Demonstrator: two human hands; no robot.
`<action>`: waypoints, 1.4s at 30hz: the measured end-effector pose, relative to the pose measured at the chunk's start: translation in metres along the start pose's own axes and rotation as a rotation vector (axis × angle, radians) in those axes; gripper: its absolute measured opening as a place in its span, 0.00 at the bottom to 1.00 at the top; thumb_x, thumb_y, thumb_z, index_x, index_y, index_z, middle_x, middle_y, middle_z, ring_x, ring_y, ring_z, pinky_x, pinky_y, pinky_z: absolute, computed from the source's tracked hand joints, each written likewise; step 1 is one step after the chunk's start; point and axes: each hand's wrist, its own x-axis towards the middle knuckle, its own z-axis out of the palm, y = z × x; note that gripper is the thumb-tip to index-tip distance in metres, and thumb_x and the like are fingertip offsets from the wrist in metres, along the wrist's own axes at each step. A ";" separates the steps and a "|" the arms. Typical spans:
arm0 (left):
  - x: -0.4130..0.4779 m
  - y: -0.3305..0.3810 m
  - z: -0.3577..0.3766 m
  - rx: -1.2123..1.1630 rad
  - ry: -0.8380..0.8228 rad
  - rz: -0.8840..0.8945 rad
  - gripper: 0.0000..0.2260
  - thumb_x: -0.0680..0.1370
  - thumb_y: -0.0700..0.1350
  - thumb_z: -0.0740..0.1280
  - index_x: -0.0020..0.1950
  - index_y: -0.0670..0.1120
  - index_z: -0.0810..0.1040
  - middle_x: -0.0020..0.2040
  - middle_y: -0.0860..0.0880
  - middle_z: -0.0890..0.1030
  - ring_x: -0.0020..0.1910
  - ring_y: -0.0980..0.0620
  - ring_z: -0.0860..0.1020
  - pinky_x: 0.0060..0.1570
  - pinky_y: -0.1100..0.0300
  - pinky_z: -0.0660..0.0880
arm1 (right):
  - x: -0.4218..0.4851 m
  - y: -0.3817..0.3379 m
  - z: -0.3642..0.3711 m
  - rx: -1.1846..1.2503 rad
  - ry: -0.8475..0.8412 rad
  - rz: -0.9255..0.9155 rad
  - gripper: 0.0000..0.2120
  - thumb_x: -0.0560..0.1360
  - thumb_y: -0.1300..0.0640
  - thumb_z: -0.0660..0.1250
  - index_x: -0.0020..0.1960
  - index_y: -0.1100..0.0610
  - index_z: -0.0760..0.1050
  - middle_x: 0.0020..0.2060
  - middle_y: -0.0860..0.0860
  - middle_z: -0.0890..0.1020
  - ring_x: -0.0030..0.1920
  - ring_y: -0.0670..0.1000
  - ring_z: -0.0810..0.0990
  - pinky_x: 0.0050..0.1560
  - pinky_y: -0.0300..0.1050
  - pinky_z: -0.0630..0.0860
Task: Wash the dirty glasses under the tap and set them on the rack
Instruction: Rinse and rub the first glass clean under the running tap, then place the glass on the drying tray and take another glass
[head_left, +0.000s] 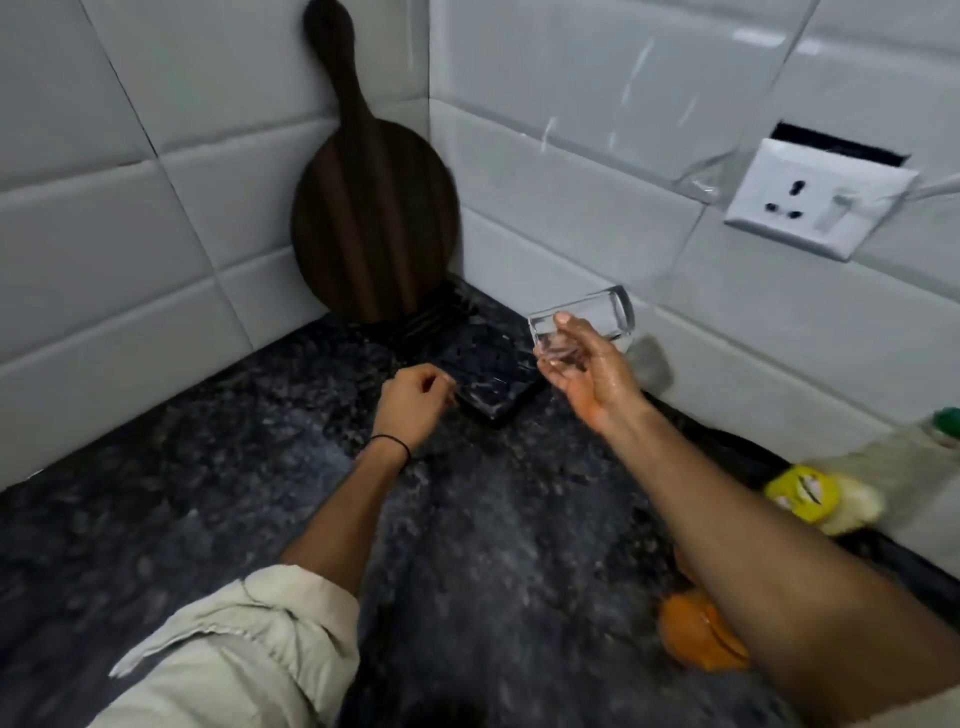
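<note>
Head view: right hand, palm up, grips glass tilted sideways; left hand curled at rack edge, grip undeterminable.

Clear glass, tilted sideways, held.

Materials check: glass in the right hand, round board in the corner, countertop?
Glass in the right hand: clear glass, probably; fully see-through, thick base, wet shine. Board: dark wood, matte; lengthwise grain stripes. Countertop: polished stone, likely granite; black with grey speckles, though a laminate copy can't be ruled out.
</note>
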 end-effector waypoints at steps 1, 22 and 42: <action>0.014 -0.005 -0.001 0.057 -0.014 0.010 0.09 0.81 0.45 0.62 0.49 0.47 0.82 0.38 0.53 0.82 0.35 0.54 0.79 0.36 0.61 0.72 | 0.017 0.002 0.011 -0.022 0.010 -0.005 0.04 0.73 0.57 0.73 0.44 0.53 0.78 0.37 0.50 0.80 0.42 0.51 0.81 0.48 0.45 0.80; 0.082 -0.058 0.032 0.711 -0.345 0.149 0.26 0.84 0.54 0.51 0.79 0.42 0.56 0.80 0.42 0.52 0.79 0.44 0.51 0.75 0.50 0.57 | 0.149 0.067 0.043 -0.958 0.242 -0.286 0.38 0.54 0.51 0.85 0.61 0.55 0.77 0.54 0.49 0.85 0.55 0.50 0.83 0.61 0.50 0.78; 0.009 0.002 0.052 0.515 -0.157 0.124 0.19 0.82 0.51 0.60 0.67 0.41 0.73 0.67 0.42 0.74 0.67 0.42 0.71 0.64 0.48 0.70 | -0.016 0.010 -0.044 -0.904 0.046 -0.269 0.12 0.72 0.63 0.76 0.54 0.58 0.78 0.47 0.57 0.84 0.43 0.50 0.80 0.50 0.43 0.77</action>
